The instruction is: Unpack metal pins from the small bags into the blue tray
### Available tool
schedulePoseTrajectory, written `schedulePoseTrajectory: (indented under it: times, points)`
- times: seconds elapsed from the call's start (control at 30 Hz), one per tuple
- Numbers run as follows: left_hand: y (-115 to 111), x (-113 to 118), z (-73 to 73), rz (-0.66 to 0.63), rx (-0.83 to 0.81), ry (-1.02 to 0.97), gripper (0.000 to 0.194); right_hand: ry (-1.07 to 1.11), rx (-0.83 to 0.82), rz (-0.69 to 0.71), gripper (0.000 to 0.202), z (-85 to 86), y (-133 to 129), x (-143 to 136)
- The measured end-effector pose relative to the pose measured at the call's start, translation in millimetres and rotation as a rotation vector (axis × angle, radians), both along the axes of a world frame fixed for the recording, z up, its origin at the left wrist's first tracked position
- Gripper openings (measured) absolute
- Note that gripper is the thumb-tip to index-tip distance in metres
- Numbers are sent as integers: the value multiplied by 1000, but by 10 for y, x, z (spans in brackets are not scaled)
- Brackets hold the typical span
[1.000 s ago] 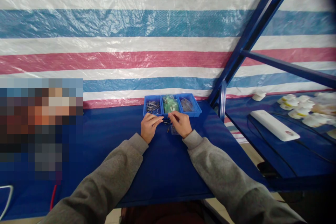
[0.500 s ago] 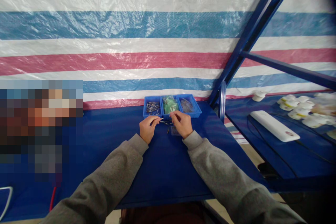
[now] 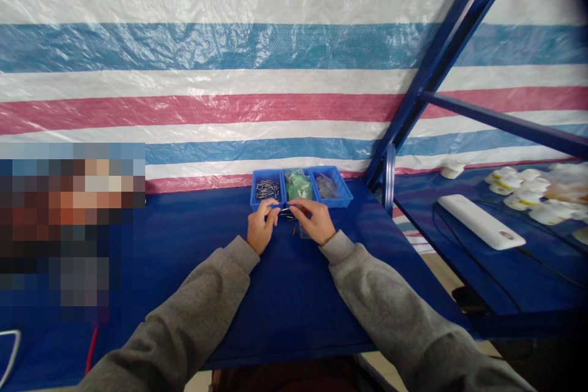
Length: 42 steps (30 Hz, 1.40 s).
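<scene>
My left hand (image 3: 261, 226) is closed in a pinch on a small thin pale piece (image 3: 284, 209). The fingertips of my right hand (image 3: 315, 220) are closed at the other end of this piece, close to the left fingertips. Just beyond both hands stand three joined blue bins (image 3: 340, 201). Small dark metal pins (image 3: 267, 188) fill the left bin, a green bag (image 3: 297, 184) lies in the middle one, and clear plastic bags (image 3: 326, 185) are in the right one. Several thin dark pieces and a small clear bag lie on the table beneath my hands, partly hidden.
The blue table (image 3: 285, 294) carries a blurred-out area at left. On a second table at right are a long white device (image 3: 481, 221) with cables and several white round parts (image 3: 551, 211). A slanting blue frame (image 3: 427, 73) rises between the tables.
My right fingertips have moved left and down, and my left hand has shifted slightly right. The fingertips of both hands are now closer, with the thin piece between them.
</scene>
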<state>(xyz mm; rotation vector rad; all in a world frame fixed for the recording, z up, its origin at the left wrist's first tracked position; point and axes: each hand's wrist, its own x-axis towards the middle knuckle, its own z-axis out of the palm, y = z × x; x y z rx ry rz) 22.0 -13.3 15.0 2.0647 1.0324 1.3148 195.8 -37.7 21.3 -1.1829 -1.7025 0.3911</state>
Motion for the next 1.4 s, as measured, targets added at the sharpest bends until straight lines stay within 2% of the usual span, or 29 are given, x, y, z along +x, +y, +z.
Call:
schedulePoseTrajectory:
  times: [0.13,0.27,0.47,0.63,0.77,0.8,0.9,1.07,1.13,1.4]
  points:
    - [-5,-8,0,-14,-1,-8,17,-14,26,54,22,-30,24,-4]
    - [-2,-12,-1,-18,37,-10,21,-42,-3,47,23,-1,13,-15]
    - [-15,-16,14,13,247,-17,18,-77,-25,5,29,20,-2,-11]
    - [154,-69,204,189,438,70,19,-158,-59,-53,22,17,32,32]
    - [280,-87,388,374,361,397,29,-388,-229,32,6,84,52,93]
    - [279,-84,408,387,343,442,32,-445,-276,36,5,103,54,117]
    - [208,-60,380,331,330,473,27,-575,-369,-9,6,136,58,222]
    - [59,5,188,165,334,371,18,-695,-443,-81,41,55,52,421]
    - [22,30,132,118,315,318,17,-710,-440,-117,45,6,51,452]
    - [-50,52,57,44,235,213,18,-663,-433,-107,20,-57,81,377]
